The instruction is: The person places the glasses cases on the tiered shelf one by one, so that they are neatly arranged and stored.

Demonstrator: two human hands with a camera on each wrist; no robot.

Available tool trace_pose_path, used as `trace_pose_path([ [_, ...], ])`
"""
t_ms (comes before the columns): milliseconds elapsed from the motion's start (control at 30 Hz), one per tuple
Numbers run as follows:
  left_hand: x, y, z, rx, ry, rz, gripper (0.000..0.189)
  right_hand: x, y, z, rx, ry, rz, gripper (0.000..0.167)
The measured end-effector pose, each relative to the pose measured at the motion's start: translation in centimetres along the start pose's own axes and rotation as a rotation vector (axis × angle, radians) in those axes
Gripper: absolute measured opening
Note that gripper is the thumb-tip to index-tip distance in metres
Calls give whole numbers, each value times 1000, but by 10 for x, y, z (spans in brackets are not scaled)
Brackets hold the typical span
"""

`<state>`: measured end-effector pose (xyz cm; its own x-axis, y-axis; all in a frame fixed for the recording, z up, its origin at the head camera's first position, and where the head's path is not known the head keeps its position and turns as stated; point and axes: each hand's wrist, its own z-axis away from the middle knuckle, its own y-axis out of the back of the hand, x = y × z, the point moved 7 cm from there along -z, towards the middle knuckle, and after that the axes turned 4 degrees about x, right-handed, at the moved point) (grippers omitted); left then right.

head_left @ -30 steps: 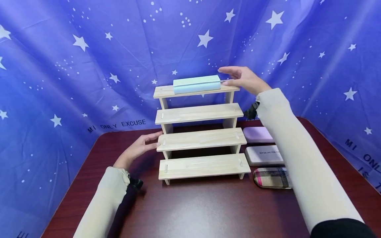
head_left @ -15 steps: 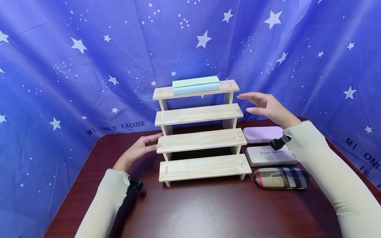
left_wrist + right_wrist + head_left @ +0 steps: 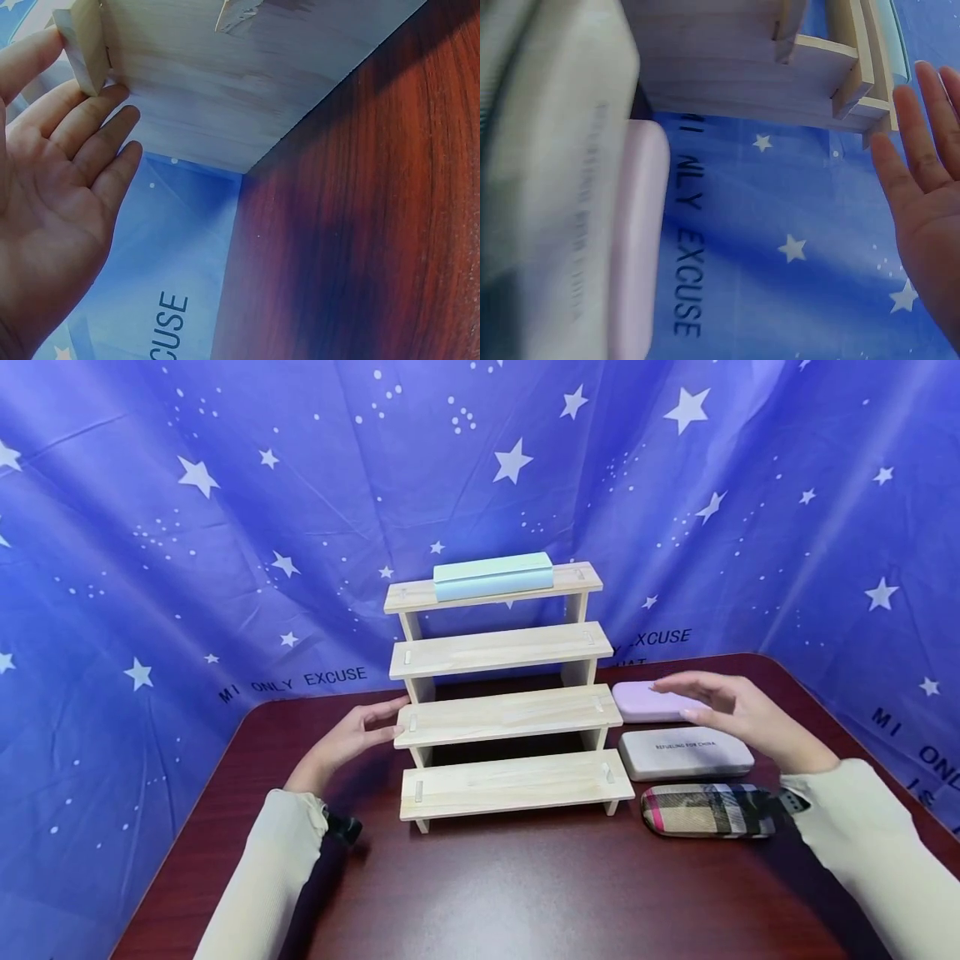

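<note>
A stepped wooden display rack [image 3: 510, 714] stands on the table, seen from the front in the head view. My left hand [image 3: 341, 739] pinches the left end of its second-lowest board, with the thumb at the front edge and fingers behind; the left wrist view shows this board end [image 3: 82, 49] between them. On the top board lies a pale blue-green glasses case [image 3: 493, 578]. My right hand [image 3: 738, 710], fingers spread and holding nothing, hovers over the right side. Below it are a lilac glasses case [image 3: 648, 702] and a white glasses case [image 3: 682, 756] with printed lettering.
A plaid glasses case [image 3: 701, 811] lies nearest the front, right of the rack. The dark red-brown table [image 3: 480, 893] ends at a blue star-patterned curtain [image 3: 300, 485] behind and at both sides.
My right hand has drawn back from beside the pale blue-green case, moving down and right to above the cases on the table. The left hand keeps its place on the rack.
</note>
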<state>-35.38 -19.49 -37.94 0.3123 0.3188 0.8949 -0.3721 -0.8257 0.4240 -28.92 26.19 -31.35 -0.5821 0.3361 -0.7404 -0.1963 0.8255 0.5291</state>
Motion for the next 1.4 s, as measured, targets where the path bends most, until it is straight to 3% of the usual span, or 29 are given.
trace_pose_path([
  [233,-2,1,0,-2,-3,-20,53,7,-6,33,-37,7,21,44],
  [433,-1,2,2,-8,-12,-18,53,7,-5,60,-2,1,-4,43],
  [767,-5,0,2,-14,-19,-17,53,24,-12,92,-134,-18,-131,51],
  [933,-3,1,0,-9,-24,-15,53,28,-11,101,-139,-17,-129,54],
  [1233,-3,5,2,15,-24,-33,53,52,0,116,-94,-188,-119,51],
  [1400,-5,3,0,3,-15,-25,53,63,4,123,-88,-203,-123,51],
])
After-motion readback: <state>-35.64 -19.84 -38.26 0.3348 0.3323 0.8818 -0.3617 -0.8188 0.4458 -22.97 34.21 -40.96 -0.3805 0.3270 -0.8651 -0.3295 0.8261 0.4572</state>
